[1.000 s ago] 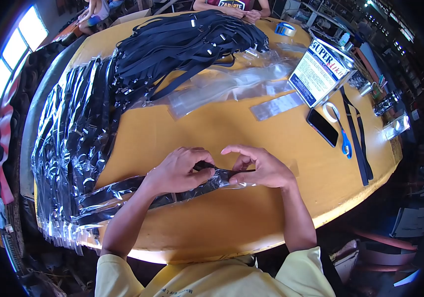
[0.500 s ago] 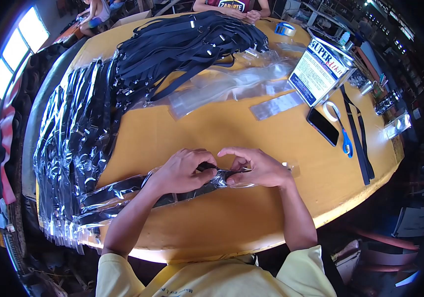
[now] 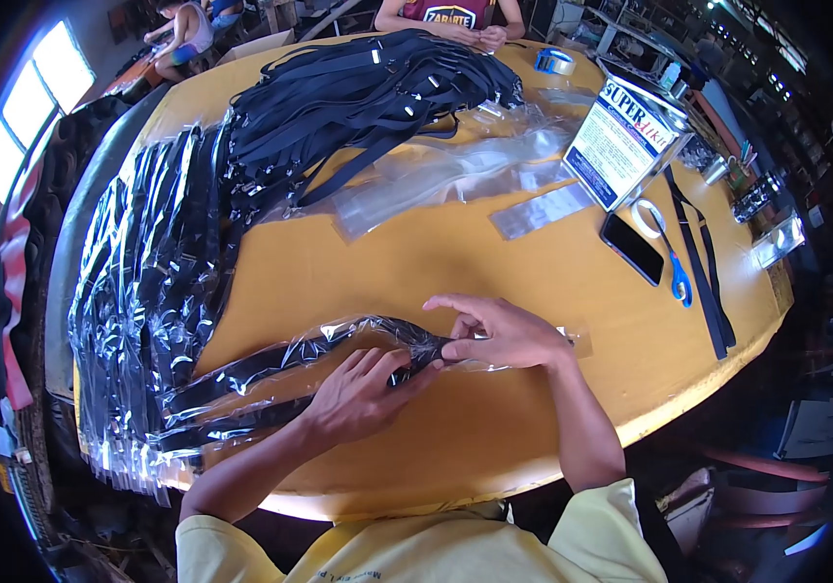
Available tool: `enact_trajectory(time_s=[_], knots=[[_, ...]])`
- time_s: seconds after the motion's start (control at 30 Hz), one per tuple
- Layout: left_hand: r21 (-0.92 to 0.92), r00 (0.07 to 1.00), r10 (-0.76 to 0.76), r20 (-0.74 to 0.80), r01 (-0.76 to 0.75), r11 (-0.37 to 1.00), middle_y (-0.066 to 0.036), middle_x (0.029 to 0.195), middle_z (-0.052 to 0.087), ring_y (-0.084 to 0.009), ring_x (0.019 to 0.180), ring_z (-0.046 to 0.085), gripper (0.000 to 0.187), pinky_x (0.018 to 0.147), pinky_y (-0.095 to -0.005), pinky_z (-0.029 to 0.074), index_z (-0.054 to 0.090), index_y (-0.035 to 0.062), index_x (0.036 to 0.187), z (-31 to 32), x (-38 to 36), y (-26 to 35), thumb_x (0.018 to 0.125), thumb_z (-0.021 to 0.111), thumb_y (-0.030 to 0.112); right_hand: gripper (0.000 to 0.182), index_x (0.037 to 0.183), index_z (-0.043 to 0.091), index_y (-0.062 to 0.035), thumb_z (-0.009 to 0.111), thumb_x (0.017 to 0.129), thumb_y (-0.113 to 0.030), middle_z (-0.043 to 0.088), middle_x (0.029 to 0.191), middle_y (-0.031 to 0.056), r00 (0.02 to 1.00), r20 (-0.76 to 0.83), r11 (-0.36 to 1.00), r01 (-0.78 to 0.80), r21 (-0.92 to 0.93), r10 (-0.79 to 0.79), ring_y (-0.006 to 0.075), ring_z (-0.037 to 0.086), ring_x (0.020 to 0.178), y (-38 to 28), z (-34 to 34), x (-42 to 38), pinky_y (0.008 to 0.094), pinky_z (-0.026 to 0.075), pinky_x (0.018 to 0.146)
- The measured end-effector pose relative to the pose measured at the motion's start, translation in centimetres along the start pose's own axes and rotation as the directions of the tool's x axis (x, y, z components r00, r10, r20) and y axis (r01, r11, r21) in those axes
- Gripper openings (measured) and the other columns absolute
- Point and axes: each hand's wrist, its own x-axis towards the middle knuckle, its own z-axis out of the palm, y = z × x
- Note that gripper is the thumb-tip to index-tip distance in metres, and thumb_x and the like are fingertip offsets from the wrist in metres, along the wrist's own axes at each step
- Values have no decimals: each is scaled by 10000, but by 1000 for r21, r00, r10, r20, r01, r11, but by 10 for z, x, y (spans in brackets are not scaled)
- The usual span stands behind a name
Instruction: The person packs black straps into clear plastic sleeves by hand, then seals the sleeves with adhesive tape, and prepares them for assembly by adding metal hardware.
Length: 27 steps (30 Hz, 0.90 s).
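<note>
Here, right hand (image 3: 510,330) pinches black strap (image 3: 259,363) in crinkly clear plastic (image 3: 337,332); left hand (image 3: 360,391) grasps lower strand (image 3: 253,420)

A broad, curved-edged yellow table (image 3: 329,267) carries a heap of flat black fabric straps (image 3: 363,102), a row of black straps in clear plastic sleeves (image 3: 144,282), loose flat transparent sleeves (image 3: 455,180), a boxy white-and-blue can (image 3: 612,148), a black rectangular phone (image 3: 632,249) and blue-handled scissors (image 3: 680,284).
</note>
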Motion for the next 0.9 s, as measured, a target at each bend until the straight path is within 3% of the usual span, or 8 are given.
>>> enact_trajectory(time_s=[0.1, 0.2, 0.27, 0.4, 0.47, 0.67, 0.8, 0.9], knots=[[-81, 999, -31, -28, 29, 996, -112, 1132, 554, -284, 988, 596, 579, 872, -396, 522, 607, 194, 1420, 4, 0, -1, 853, 703, 123, 539, 1469, 474, -97, 644, 988, -270, 709, 879, 166, 999, -44, 989, 15, -145, -22, 267, 695, 796, 8, 10, 3, 412, 526, 754], [-65, 1000, -9, -23, 8, 998, -113, 1118, 550, -282, 984, 593, 515, 861, -383, 526, 632, 149, 1385, 3, 1, -2, 872, 686, 131, 448, 1467, 467, -112, 518, 1055, -280, 717, 902, 194, 952, -187, 906, 152, -396, -241, 356, 706, 846, 15, 20, 8, 464, 532, 761], [-66, 1000, -16, -15, 15, 998, -119, 1133, 551, -292, 1002, 592, 532, 873, -398, 532, 631, 164, 1393, 5, 0, -3, 868, 713, 128, 401, 1417, 511, -96, 492, 1067, -291, 729, 934, 191, 982, -188, 884, -76, -461, -13, 407, 696, 863, -6, 19, 6, 524, 522, 769], [-72, 999, -32, -13, 31, 997, -122, 1150, 552, -304, 1023, 589, 545, 891, -419, 535, 636, 175, 1391, 7, 0, -2, 857, 737, 125, 367, 1365, 562, -89, 504, 1059, -283, 726, 877, 145, 961, -275, 733, -215, -645, 40, 377, 700, 892, -13, 27, 8, 511, 522, 798], [-71, 999, -38, -17, 36, 997, -120, 1150, 554, -305, 1023, 588, 545, 897, -425, 532, 637, 178, 1390, 7, -1, -1, 856, 734, 127, 358, 1334, 594, -83, 560, 1030, -270, 709, 880, 117, 872, -390, 594, -151, -790, -297, 325, 691, 945, -4, 32, 5, 493, 509, 876], [-53, 999, -49, 6, 49, 997, -113, 1161, 560, -309, 1038, 586, 544, 907, -443, 524, 638, 194, 1391, 3, 0, 1, 858, 720, 127, 426, 1317, 621, -102, 701, 947, -299, 661, 1036, 100, 895, -345, 825, 43, -563, -282, 283, 649, 1026, 0, 30, 5, 435, 492, 939], [-52, 999, -36, -11, 36, 998, -113, 1154, 564, -310, 1015, 590, 559, 890, -445, 525, 639, 197, 1393, 2, 1, 1, 847, 717, 112, 499, 1358, 596, -97, 704, 942, -350, 650, 1155, 140, 942, -299, 868, -17, -496, -152, 324, 628, 1122, 2, 26, 5, 454, 459, 1025], [-44, 1000, -26, -12, 26, 999, -124, 1118, 571, -314, 977, 595, 559, 863, -442, 525, 650, 187, 1377, 2, -1, -1, 830, 716, 92, 472, 1345, 611, -93, 701, 945, -327, 658, 1180, 144, 879, -393, 860, 36, -510, -269, 326, 627, 1140, 2, 22, -5, 458, 463, 1025]])
